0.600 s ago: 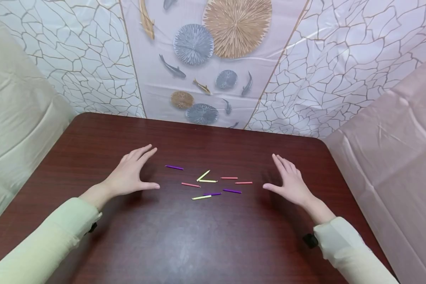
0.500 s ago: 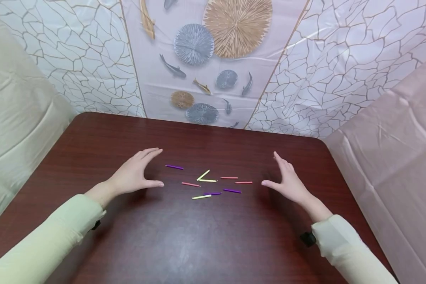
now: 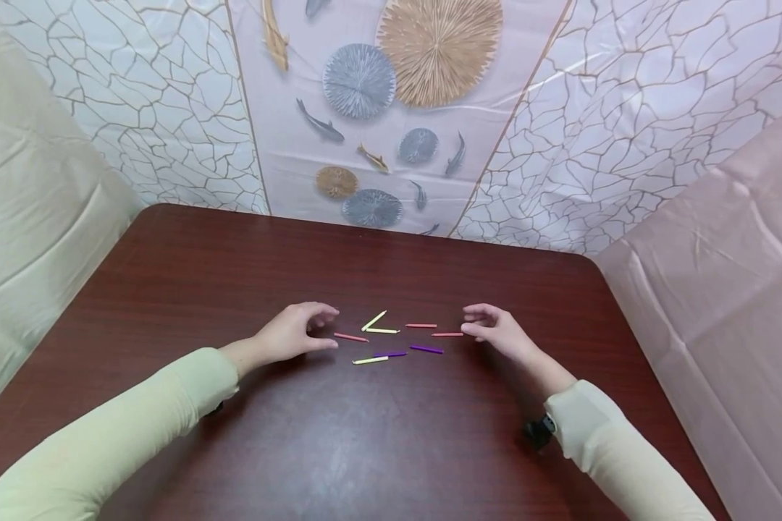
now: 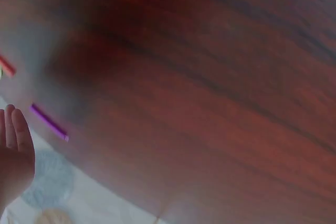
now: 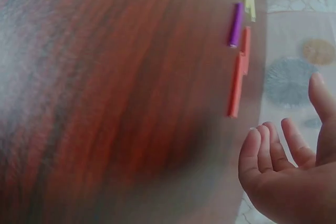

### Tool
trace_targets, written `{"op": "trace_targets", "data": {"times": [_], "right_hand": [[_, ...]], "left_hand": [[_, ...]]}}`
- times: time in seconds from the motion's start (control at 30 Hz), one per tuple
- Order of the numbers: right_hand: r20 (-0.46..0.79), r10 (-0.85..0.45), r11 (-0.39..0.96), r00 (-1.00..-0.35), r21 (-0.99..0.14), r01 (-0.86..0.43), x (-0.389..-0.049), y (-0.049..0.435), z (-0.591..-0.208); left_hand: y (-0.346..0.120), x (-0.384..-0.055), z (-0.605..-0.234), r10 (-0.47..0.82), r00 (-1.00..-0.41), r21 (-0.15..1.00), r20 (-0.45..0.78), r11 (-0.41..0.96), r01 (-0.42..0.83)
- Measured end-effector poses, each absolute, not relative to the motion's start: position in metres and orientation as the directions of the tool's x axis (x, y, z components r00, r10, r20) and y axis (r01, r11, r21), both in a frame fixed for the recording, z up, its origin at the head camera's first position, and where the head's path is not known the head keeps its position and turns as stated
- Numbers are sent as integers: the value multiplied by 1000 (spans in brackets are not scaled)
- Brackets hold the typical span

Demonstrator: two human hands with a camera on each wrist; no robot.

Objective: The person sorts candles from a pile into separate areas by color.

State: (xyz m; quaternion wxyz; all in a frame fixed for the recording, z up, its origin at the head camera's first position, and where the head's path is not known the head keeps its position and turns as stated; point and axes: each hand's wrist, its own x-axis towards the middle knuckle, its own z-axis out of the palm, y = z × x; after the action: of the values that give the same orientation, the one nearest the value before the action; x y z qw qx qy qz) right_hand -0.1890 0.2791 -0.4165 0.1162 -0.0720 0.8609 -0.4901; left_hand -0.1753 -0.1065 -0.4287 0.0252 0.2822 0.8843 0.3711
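Note:
Several thin sticks that look like small birthday candles lie on the dark wooden table. In the head view my left hand (image 3: 292,334) hovers at the left of the group, fingers bent and thumb apart, near a red candle (image 3: 350,337). A purple candle (image 4: 49,122) shows beside its fingers in the left wrist view; the hand hides it in the head view. My right hand (image 3: 500,333) is at the right end of another red candle (image 3: 447,335). The right wrist view shows its loosely bent fingers apart from the red candle (image 5: 236,85). Neither hand holds anything.
Between the hands lie yellow candles (image 3: 382,331), one (image 3: 370,360) against a purple candle (image 3: 397,354), a further purple one (image 3: 426,349) and a red one (image 3: 421,325). The table (image 3: 339,449) meets a patterned sheet (image 3: 365,166) at the back.
Both hands have moved inward to the candles, the left rightward, the right leftward, with fingers bending more. The purple candle at the far left has gone behind the left hand.

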Motion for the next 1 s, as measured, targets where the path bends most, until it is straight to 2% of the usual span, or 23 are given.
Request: {"op": "trace_targets", "data": {"times": [0.27,0.67,1.0], "right_hand": [[-175,-249,520,-953,-854,21,-194,273,-433],[-142,-245,645,-959,-763,-52,-199,275,-438],[-175,-239,707,-955,-705,-48,-201,273,-435]], "left_hand": [[-99,-177,-448,511,-848,725,138,531,438],[-93,-183,-455,499,-853,702,152,553,449],[-91,-187,-455,501,-863,700,65,594,397]]}}
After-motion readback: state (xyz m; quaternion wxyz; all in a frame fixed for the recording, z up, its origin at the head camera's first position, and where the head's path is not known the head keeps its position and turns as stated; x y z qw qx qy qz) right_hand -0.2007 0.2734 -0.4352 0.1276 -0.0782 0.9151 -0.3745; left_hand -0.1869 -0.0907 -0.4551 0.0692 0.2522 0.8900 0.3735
